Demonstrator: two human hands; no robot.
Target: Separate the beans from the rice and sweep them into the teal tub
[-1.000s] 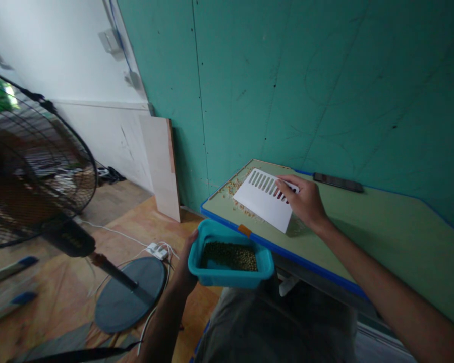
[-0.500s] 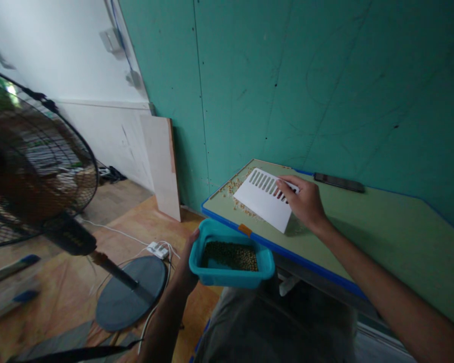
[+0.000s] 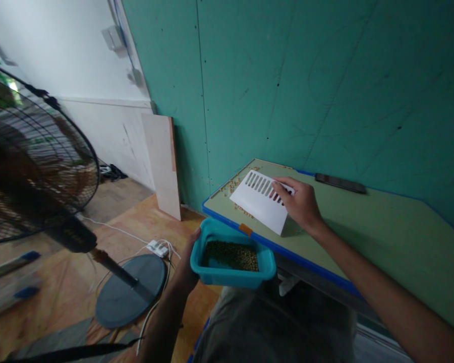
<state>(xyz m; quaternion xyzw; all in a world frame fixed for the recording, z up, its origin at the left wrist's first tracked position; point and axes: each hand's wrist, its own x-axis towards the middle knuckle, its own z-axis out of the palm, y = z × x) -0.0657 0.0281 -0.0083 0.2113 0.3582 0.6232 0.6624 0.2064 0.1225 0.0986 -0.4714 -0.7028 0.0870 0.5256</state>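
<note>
My left hand [image 3: 189, 259] grips the left end of a turquoise plastic tub [image 3: 230, 277], just below the table's front edge. Inside the tub lie small dark green beans [image 3: 223, 251] and paler tan ones toward the right. With fingers closed on its slotted upper edge, my right hand [image 3: 300, 201] holds a white plastic scraper [image 3: 259, 204]. The scraper is tilted, its lower edge at or near the tabletop close to the blue rim. Scattered yellowish grains [image 3: 232, 184] lie beside and behind it on the table. The scraper hides part of them.
The pale green table [image 3: 382, 232] with blue edging stands against a green wall [image 3: 249, 75]. A dark phone-like object [image 3: 340, 182] lies at its back edge. On the left are a standing fan [image 3: 71, 232], a white power strip [image 3: 158, 248] with cables, and a leaning board [image 3: 162, 166].
My right hand has drawn the white scraper slightly left and toward the table's front edge. The tub in my left hand stays nearly where it was.
</note>
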